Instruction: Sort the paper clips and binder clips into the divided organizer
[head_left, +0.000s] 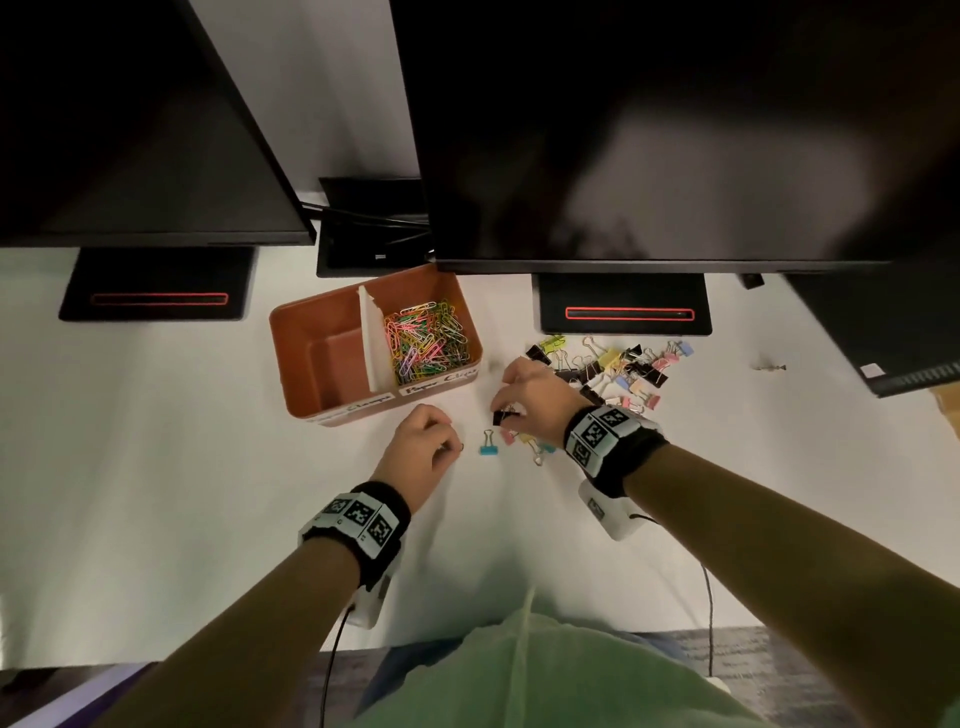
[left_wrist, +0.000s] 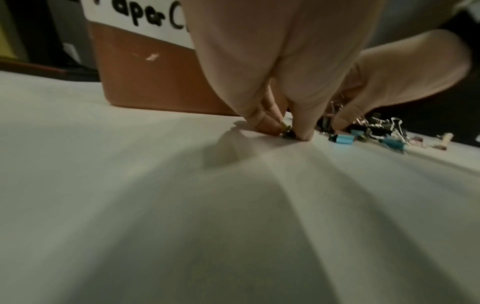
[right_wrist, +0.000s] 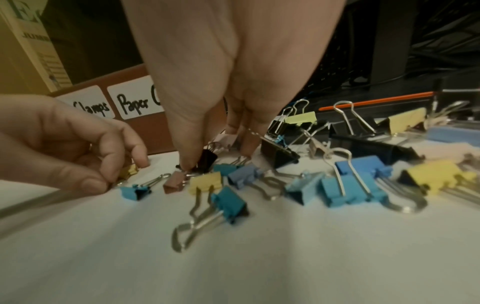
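Observation:
An orange-brown divided organizer (head_left: 337, 358) stands on the white table. Its right compartment, labelled "Paper Clips", holds a heap of coloured paper clips (head_left: 426, 338); the left one, labelled "Clamps", shows a bare floor. My left hand (head_left: 452, 448) is down on the table, pinching a small yellow binder clip (right_wrist: 128, 170) between thumb and fingers. Just right of it, my right hand (head_left: 503, 413) pinches a small black binder clip (right_wrist: 206, 161) at the near end of the binder clip pile (head_left: 618, 369). Between the two hands lies a blue binder clip (head_left: 488, 444).
Two dark monitors hang over the back of the table on black stands (head_left: 156, 291) (head_left: 623, 306). A black device (head_left: 909, 353) sits at the far right. More coloured binder clips (right_wrist: 350, 185) lie under my right wrist. The table's front edge runs close to my body.

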